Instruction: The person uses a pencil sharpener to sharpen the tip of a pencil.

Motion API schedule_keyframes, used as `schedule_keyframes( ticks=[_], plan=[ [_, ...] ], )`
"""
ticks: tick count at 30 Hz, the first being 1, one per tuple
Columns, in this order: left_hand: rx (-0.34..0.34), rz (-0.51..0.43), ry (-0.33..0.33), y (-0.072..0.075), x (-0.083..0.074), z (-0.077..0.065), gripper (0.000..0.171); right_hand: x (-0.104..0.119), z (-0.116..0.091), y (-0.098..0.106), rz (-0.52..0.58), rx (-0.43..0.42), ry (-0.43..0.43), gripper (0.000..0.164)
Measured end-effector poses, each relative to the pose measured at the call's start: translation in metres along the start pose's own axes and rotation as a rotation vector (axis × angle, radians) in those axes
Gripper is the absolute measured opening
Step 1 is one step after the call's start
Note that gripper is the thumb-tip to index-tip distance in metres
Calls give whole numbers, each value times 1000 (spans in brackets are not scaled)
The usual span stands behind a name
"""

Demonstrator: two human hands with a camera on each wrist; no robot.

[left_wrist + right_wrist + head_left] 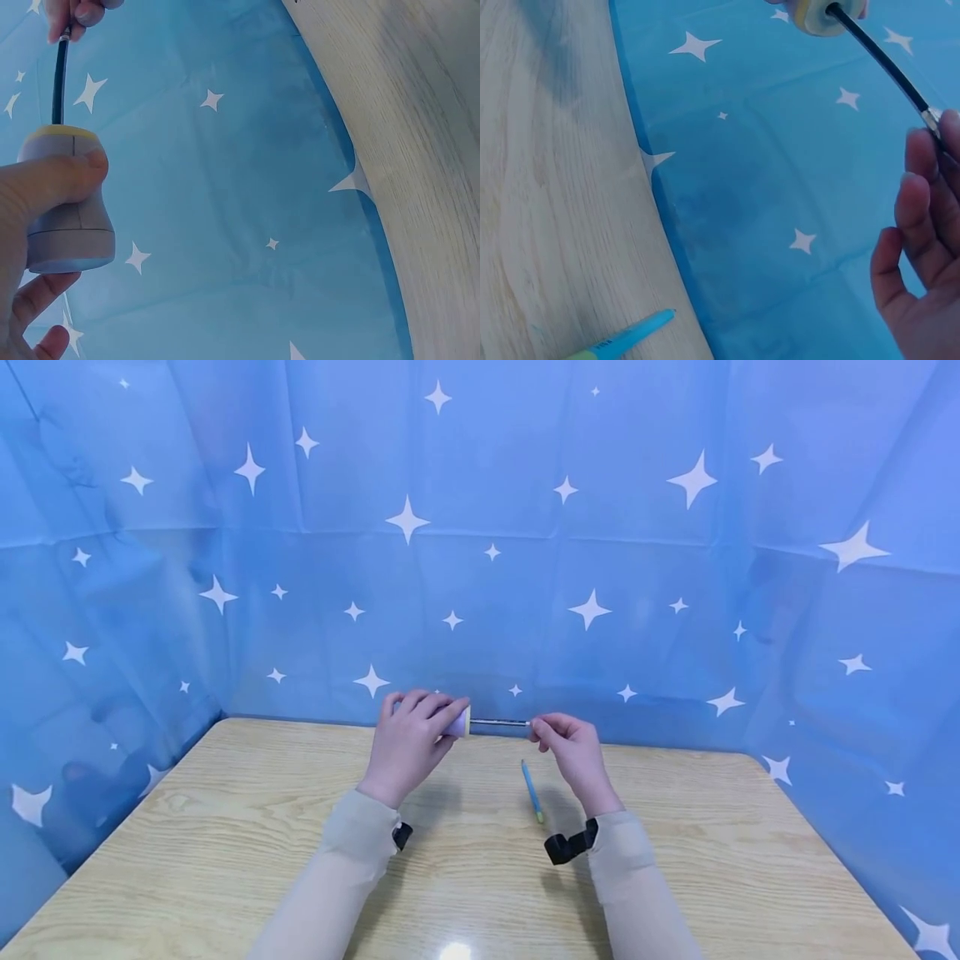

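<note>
My left hand (408,735) grips a pale purple-grey pencil sharpener (71,217) with a yellow rim, the thumb lying across its waisted side. From the sharpener's opening a black pencil (881,60) runs straight across to my right hand (573,747). There the thumb and fingers pinch the pencil at its silver ferrule. The pencil's other end is hidden inside the sharpener. Both hands are raised near the table's far edge in the head view.
On the wooden table (247,827) lies a blue pencil (531,789) with a yellow-green end, just left of my right wrist. A blue curtain (495,577) with white stars hangs behind the table and along both sides.
</note>
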State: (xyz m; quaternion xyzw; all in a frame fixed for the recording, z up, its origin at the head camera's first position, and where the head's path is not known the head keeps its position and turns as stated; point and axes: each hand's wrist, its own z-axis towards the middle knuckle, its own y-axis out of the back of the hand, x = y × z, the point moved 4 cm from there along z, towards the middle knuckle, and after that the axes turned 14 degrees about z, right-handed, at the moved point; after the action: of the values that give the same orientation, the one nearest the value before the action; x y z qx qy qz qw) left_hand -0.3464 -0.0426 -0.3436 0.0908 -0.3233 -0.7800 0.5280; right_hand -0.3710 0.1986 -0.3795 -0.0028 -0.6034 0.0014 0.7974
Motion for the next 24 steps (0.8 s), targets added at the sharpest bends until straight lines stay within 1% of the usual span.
schedule_keyframes(
  ticks=[3, 8, 13, 20, 24],
  plan=[
    [-13, 4, -2, 0, -1, 0, 51, -2, 0, -1, 3, -16, -1, 36],
    [-24, 11, -20, 0, -4, -2, 50, -3, -2, 0, 10, -50, -1, 35],
    [-29, 0, -15, -2, -6, -4, 49, -3, -3, -1, 4, -38, -13, 36],
    [1, 5, -22, -4, -6, -2, 49, -5, 0, -1, 37, -33, -21, 35],
    [23, 10, -21, -5, -7, -1, 48, -4, 0, 0, 41, -40, -26, 38]
  ],
)
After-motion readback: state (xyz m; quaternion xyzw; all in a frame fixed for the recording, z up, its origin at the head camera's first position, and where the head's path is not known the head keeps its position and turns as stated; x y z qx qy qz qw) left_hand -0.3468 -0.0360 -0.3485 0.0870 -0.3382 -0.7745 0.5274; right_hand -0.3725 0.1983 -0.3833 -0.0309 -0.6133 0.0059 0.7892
